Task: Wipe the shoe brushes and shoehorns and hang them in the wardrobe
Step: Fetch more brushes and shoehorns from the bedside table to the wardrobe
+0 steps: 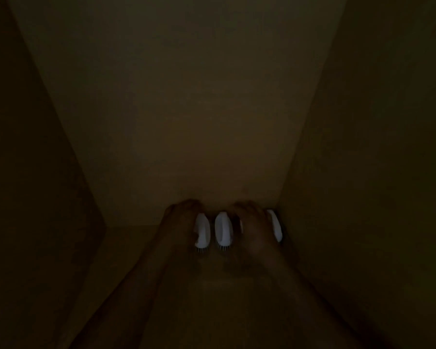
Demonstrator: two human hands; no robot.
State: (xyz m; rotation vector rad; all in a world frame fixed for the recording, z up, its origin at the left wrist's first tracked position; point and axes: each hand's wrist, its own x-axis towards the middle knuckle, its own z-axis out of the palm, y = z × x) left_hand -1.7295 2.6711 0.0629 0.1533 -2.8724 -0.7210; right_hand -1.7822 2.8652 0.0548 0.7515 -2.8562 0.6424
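It is very dark inside the wardrobe (pixel 161 122). Both of your arms reach in toward the back wall, low down, near the right side wall.

Your left hand (pixel 180 222) is at the left end of a row of white shoe brushes. Its fingers bend over the top of the left brush (pixel 202 233), and the hand covers part of that brush. It touches the brush, but it is too dark to tell if it grips it or just rests on it.

Your right hand (pixel 253 227) lies over the right part of the row. Its fingers spread and curl down over the brushes. A thin white strip (pixel 241 226) shows beside the hand, on its left edge. The right brush (pixel 276 226) peeks out past the fingers, close to the right wall. You cannot tell if this hand holds anything tight.

The middle brush (pixel 223 231) sits between your two hands, and no hand covers it. Short dark bristles show at the bottom ends of the left and middle brushes. The brushes stand side by side against the back wall, near each other with small dark gaps between.
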